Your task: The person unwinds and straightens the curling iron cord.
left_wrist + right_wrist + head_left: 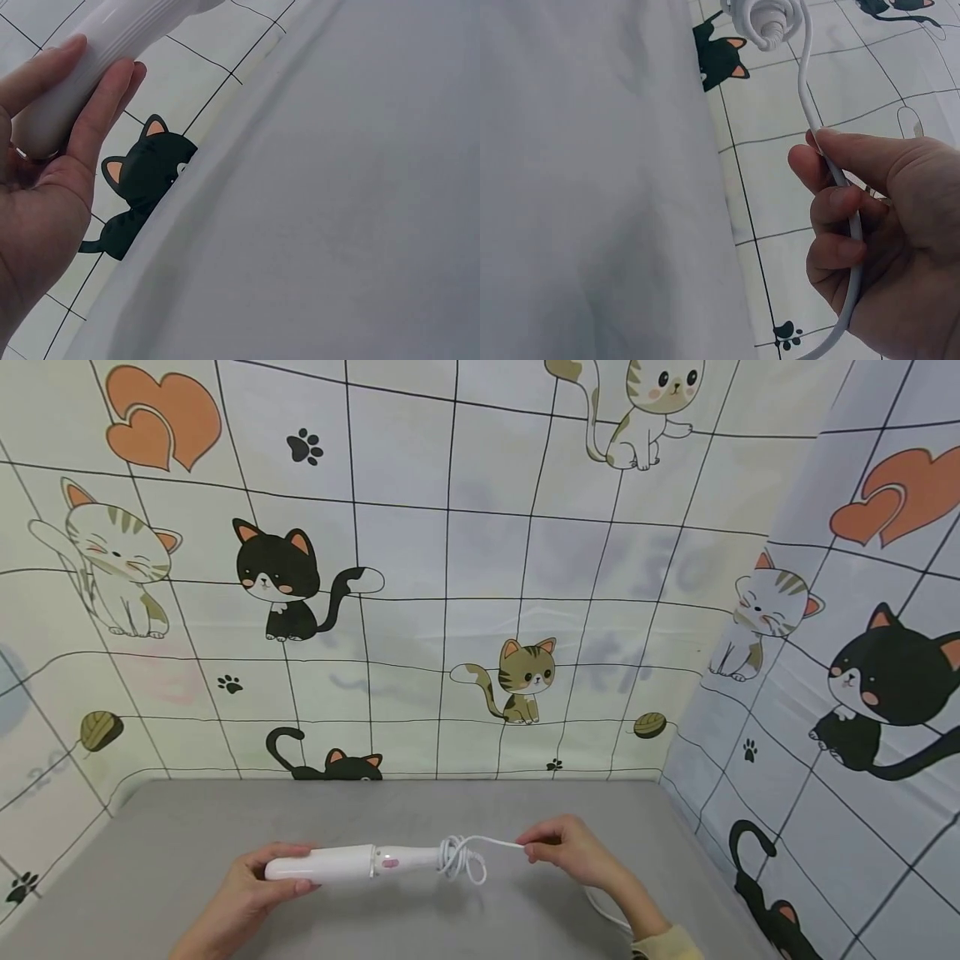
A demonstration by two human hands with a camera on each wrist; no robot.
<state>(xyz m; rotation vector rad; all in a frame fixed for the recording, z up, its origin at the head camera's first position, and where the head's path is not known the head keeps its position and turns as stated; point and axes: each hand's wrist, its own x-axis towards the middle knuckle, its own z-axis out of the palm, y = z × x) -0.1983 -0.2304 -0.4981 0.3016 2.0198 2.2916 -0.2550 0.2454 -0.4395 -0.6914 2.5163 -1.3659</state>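
Note:
A white wand-shaped electric appliance (330,865) is held level above the grey table, its thick end to the left and a small pink button near its middle. My left hand (251,893) grips the thick end between thumb and fingers; the left wrist view shows ridges on the white body (139,30). Loose loops of white cord (452,860) wrap the narrow right end. Right of the loops, my right hand (572,853) pinches the cord between thumb and index finger. In the right wrist view, the cord (804,82) runs on through the other curled fingers and trails below the hand.
The grey tabletop (375,927) reaches back to a white sheet (405,560) with grid lines and printed cats. A second stretch of the sheet (787,752) rises along the right side. Some cord (603,910) hangs beside the right wrist.

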